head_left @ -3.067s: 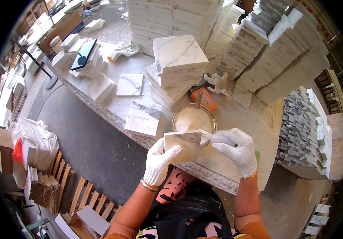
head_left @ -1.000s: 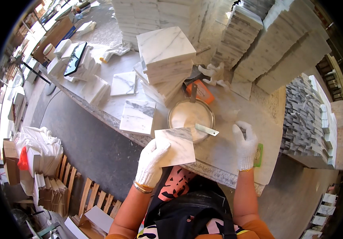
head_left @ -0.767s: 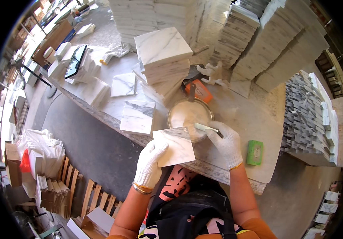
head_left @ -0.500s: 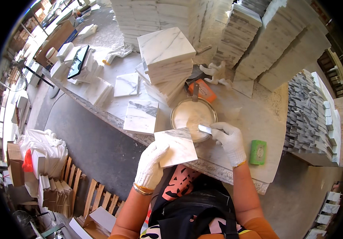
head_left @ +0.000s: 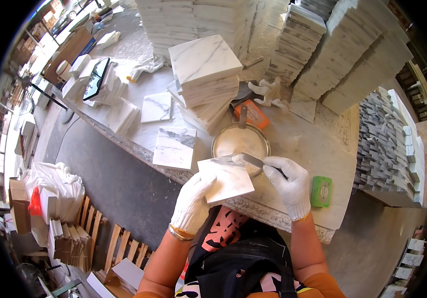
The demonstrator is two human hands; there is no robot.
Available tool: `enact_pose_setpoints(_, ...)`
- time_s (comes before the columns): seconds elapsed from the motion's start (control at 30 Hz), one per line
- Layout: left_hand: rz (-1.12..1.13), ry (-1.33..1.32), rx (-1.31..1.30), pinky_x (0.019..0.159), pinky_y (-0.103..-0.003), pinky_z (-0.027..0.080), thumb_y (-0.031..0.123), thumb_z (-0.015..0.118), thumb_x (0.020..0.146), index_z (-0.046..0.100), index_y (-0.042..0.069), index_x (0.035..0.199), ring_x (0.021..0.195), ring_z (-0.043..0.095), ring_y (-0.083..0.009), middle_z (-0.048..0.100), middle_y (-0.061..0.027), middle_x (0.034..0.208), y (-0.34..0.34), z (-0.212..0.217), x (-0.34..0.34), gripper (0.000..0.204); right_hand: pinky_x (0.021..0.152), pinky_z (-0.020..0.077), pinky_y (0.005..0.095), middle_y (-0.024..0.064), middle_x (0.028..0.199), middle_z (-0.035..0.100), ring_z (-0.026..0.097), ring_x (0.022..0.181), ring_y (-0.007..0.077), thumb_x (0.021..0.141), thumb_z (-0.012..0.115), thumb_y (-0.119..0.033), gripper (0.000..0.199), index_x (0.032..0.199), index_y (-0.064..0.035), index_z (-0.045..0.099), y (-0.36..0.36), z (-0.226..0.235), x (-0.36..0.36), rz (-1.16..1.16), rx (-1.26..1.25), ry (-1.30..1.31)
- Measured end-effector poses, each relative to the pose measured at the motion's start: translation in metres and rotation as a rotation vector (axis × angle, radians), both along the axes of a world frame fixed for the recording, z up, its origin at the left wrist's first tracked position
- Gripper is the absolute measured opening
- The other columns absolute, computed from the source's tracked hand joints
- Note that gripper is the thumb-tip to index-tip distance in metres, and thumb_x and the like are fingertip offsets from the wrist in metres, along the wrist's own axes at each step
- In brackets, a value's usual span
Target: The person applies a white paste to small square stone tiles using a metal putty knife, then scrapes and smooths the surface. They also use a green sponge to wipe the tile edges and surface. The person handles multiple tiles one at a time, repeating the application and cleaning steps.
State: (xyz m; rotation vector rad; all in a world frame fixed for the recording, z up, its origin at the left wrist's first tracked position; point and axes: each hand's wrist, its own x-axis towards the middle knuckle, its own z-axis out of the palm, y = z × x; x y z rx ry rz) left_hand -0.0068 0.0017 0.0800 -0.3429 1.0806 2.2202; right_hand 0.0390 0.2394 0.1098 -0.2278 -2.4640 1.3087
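Observation:
My left hand [head_left: 193,202], in a white knit glove, grips the left edge of a square white marble tile [head_left: 229,185] with grey veins. The tile is held up in front of a round metal pan [head_left: 233,139] of pale paste. In my gloved right hand [head_left: 289,183] is a putty knife [head_left: 252,160]; its blade tip is at the tile's far edge, over the pan. Some white paste shows at the tip. A second tile [head_left: 175,146] and a third tile [head_left: 156,107] lie on the table left of the pan.
A stack of tiles [head_left: 204,64] stands behind the pan, beside an orange box [head_left: 251,114]. Near the right edge lies a green box [head_left: 321,191]. A phone [head_left: 97,78] leans on tiles at the left. Tall slab stacks [head_left: 345,54] rise at the back right.
The tile in my left hand has shifted slightly right. My right hand has turned the putty knife, bringing its blade from over the pan to the tile's far edge.

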Motion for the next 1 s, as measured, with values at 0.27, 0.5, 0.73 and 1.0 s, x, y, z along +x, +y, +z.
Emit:
enact_pose_setpoints(0.27,0.03,-0.329,0.299,0.063,-0.031,0.066,0.02,0.058,0.103,0.051,-0.007,0.135,0.093,0.073,-0.0254,0.068,-0.0186,0.116,0.01,0.008,-0.006,0.042,0.08,0.0567,0.0325,0.0149,0.102,0.076,0.073,0.088,0.0261,0.085,0.078,-0.002,0.027,0.111,-0.0054,0.075,0.01,-0.01,0.004,-0.132,0.158,0.212)
enact_pose_setpoints(0.5,0.004,-0.443,0.367,0.058,-0.032,0.066,0.019,0.055,0.105,0.05,-0.005,0.133,0.089,0.072,-0.0245,0.067,-0.0175,0.113,0.03,0.021,0.01,0.038,0.082,0.0562,0.0309,0.0141,0.109,0.076,0.073,0.091,0.0197,0.084,0.08,-0.001,0.037,0.12,-0.0041,0.074,0.021,-0.015,0.031,-0.244,0.081,0.08)
enact_pose_setpoints(0.73,-0.045,-0.047,0.126,0.068,-0.034,0.063,0.02,0.059,0.101,0.05,0.0,0.142,0.1,0.072,-0.0234,0.067,-0.0142,0.123,0.032,0.041,0.021,0.046,0.084,0.0556,0.0291,0.0144,0.109,0.076,0.071,0.091,0.0164,0.085,0.08,-0.002,0.038,0.123,-0.0027,0.073,0.034,-0.013,0.064,-0.326,-0.063,0.067)
enact_pose_setpoints(1.0,-0.292,0.202,0.002,0.073,-0.034,0.061,0.019,0.066,0.098,0.054,0.001,0.138,0.1,0.071,-0.0201,0.069,-0.0096,0.12,0.038,0.04,0.049,0.046,0.084,0.0547,0.0277,0.0099,0.102,0.076,0.068,0.09,0.013,0.088,0.074,-0.001,0.032,0.121,0.0012,0.072,0.047,-0.002,0.136,-0.412,-0.323,-0.021)
